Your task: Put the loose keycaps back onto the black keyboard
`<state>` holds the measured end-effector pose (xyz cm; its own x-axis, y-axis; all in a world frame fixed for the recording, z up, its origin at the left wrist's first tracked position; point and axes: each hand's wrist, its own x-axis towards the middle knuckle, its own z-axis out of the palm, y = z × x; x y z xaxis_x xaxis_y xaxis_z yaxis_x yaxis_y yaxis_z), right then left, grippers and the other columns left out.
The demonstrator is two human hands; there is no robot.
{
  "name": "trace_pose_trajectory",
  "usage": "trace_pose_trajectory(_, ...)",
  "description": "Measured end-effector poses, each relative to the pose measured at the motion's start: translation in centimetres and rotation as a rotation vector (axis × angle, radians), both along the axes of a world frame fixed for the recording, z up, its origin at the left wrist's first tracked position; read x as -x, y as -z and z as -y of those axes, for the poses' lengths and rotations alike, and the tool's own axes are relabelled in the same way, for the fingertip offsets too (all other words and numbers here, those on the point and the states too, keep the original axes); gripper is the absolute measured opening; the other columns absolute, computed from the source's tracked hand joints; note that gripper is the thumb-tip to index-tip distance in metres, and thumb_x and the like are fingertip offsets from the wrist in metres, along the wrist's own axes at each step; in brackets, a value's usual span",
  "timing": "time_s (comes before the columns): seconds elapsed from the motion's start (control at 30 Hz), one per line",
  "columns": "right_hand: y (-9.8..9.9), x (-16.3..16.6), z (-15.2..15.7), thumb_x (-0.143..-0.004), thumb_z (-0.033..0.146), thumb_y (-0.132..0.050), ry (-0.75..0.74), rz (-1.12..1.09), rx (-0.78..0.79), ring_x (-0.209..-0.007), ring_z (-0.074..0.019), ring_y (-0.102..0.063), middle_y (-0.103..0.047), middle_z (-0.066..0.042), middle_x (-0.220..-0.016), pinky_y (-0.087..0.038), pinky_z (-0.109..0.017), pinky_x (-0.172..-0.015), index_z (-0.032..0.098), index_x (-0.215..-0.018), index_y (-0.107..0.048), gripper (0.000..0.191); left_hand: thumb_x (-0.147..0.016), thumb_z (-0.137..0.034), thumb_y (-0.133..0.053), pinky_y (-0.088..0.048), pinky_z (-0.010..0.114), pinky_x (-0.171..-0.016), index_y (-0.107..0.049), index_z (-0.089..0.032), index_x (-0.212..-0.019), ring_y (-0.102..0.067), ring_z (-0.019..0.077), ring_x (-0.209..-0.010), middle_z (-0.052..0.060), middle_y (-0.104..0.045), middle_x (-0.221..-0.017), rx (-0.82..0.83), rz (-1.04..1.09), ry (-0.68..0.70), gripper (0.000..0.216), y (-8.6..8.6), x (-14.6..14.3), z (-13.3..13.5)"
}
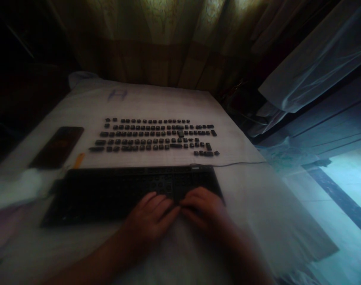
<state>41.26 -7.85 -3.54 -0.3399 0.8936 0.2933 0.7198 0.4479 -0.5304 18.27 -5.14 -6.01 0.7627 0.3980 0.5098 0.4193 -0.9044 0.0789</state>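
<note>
A black keyboard (109,194) lies on the white-covered table right in front of me, its key area dark and blurred. My left hand (152,215) rests over its front edge, right of the middle, with fingers stretched out and lying on it. From the right, my right hand (206,208) reaches over the keyboard's right part. Its thumb and fingers are drawn together, and their tips meet the left hand's fingertip; anything small between them is hidden. Beyond the keyboard, loose black keycaps (176,146) sit in several rows, laid out like a keyboard.
A dark phone (60,146) lies at the left, near a small orange strip (78,160). Bunched white cloth (17,190) is at the left edge. The keyboard's cable (236,163) runs off to the right. A patterned curtain (168,51) hangs behind the table (165,101).
</note>
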Motion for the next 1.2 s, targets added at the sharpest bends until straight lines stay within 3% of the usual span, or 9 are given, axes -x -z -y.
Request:
trace_pose_trajectory(0.27,0.3,0.0,0.0,-0.088,0.017,-0.065,0.008,-0.01,0.016,-0.08,-0.0182,-0.065,-0.07,-0.005,-0.087,-0.054,-0.032,-0.073,0.019,-0.093,-0.074,0.01,-0.102,-0.011,-0.037,-0.045,0.043,-0.102,-0.064,-0.017,-0.123,-0.061,0.0218,-0.108,0.008,-0.069,-0.112,-0.006,0.023,0.008,0.035,-0.4,0.0,-0.2)
trace_pose_trajectory(0.7,0.2,0.2,-0.1,-0.088,0.015,-0.064,0.014,0.001,0.024,-0.079,-0.0175,-0.065,-0.07,-0.004,-0.084,-0.054,-0.03,-0.071,0.021,-0.089,-0.076,0.013,-0.1,-0.012,-0.042,-0.045,0.045,-0.103,-0.066,-0.019,-0.119,-0.061,0.0228,-0.109,0.008,-0.069,-0.113,0.014,0.023,-0.025,0.032,0.1,-0.3,0.1)
trace_pose_trajectory(1.2,0.7,-0.2,-0.5,-0.087,0.016,-0.064,0.024,-0.188,0.072,-0.078,-0.017,-0.066,-0.072,-0.004,-0.081,-0.054,-0.03,-0.07,0.022,-0.086,-0.076,0.013,-0.098,-0.012,-0.044,-0.045,0.045,-0.103,-0.064,-0.021,-0.124,-0.06,0.0232,-0.111,0.008,-0.068,-0.117,0.01,0.022,-0.022,0.034,0.9,-0.1,0.0)
